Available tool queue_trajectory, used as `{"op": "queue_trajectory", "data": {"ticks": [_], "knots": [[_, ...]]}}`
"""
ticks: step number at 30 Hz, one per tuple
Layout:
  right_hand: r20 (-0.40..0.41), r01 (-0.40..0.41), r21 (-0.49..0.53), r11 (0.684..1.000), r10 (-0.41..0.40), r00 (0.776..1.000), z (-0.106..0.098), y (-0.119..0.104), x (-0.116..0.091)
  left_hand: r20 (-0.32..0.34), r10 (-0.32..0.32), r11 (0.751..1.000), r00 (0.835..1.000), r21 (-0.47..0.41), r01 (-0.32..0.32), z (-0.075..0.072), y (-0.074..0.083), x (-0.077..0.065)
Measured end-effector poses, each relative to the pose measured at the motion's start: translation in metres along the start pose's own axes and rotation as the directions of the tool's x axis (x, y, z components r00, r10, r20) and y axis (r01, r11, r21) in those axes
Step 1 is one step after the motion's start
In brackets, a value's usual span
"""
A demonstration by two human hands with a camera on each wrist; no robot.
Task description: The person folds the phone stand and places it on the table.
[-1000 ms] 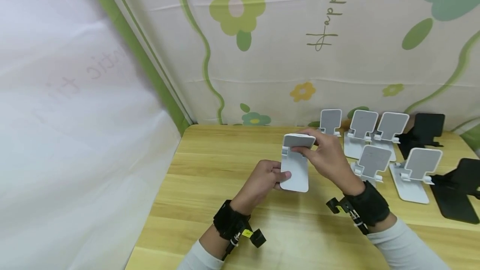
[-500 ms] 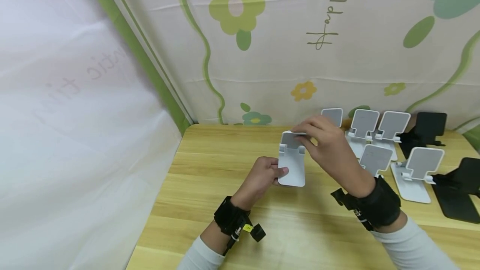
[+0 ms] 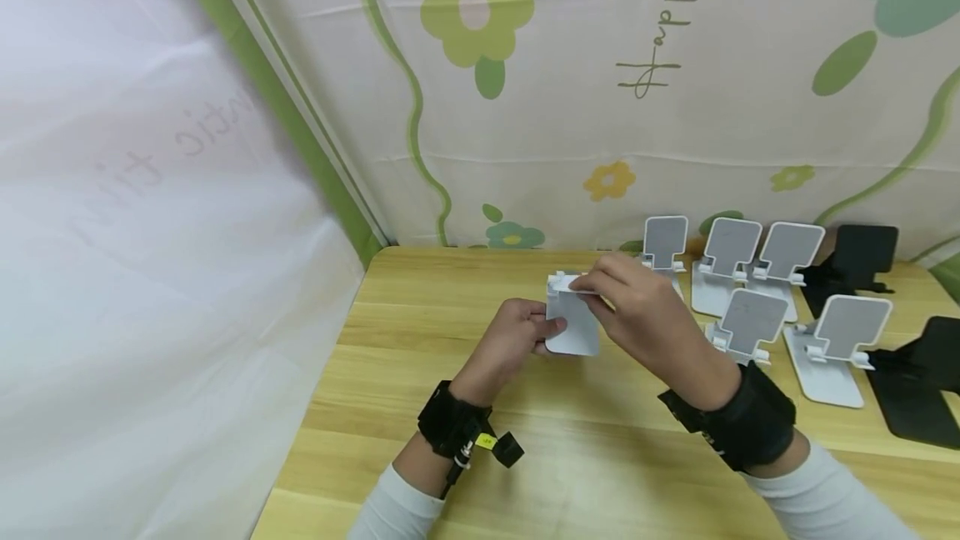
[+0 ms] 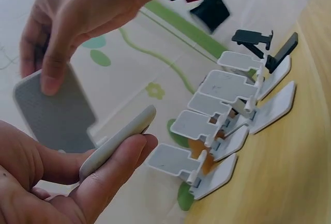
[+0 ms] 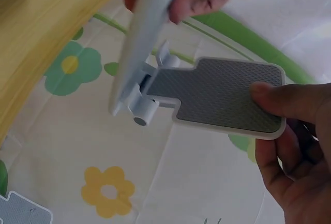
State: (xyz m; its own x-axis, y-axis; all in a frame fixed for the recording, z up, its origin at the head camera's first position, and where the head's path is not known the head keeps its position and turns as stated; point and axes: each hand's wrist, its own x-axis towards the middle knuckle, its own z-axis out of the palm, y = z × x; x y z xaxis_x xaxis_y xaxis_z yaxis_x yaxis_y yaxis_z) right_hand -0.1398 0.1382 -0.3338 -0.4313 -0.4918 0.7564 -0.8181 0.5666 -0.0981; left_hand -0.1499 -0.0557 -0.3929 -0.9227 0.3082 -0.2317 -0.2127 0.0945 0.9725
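A white phone stand (image 3: 577, 335) is held up above the table between both hands. My left hand (image 3: 517, 330) pinches its flat base between thumb and fingers. With thumb and fingertips, my right hand (image 3: 637, 307) pinches the outer end of the upper plate. The right wrist view shows that plate's textured grey pad (image 5: 222, 94) with the thumb on it. At the plate's inner end, the hinge and two small support hooks (image 5: 144, 111) meet the base (image 5: 147, 32). From the head view the plate appears nearly edge-on, partly hidden by the right fingers.
Several white phone stands (image 3: 850, 327) stand unfolded at the right of the wooden table (image 3: 420, 357). Black phone stands (image 3: 911, 407) stand beside them at the far right. A flower-print cloth (image 3: 555, 107) hangs behind the table's back edge.
The stand has moved slightly left and away. My right hand has shifted its grip to the upper plate's end, and the plate has swung so its grey face no longer shows from the head.
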Motion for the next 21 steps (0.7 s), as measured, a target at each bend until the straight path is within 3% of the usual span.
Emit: {"op": "queue_trajectory", "data": {"ticks": [4, 14, 21], "knots": [[-0.012, 0.061, -0.014, 0.998, -0.062, 0.998, 0.006, -0.007, -0.005, 0.005, 0.005, 1.000, 1.000, -0.014, -0.005, -0.006, 0.007, 0.000], [-0.033, 0.105, -0.076, 0.992, -0.108, 0.994, 0.021, -0.023, -0.013, -0.004, 0.038, 0.999, 0.999, 0.020, -0.038, -0.015, 0.020, -0.004], [0.009, 0.077, -0.116, 0.990, -0.077, 0.997, 0.027, -0.030, -0.020, -0.004, 0.054, 0.999, 0.999, -0.004, -0.054, -0.017, 0.021, -0.002]]}}
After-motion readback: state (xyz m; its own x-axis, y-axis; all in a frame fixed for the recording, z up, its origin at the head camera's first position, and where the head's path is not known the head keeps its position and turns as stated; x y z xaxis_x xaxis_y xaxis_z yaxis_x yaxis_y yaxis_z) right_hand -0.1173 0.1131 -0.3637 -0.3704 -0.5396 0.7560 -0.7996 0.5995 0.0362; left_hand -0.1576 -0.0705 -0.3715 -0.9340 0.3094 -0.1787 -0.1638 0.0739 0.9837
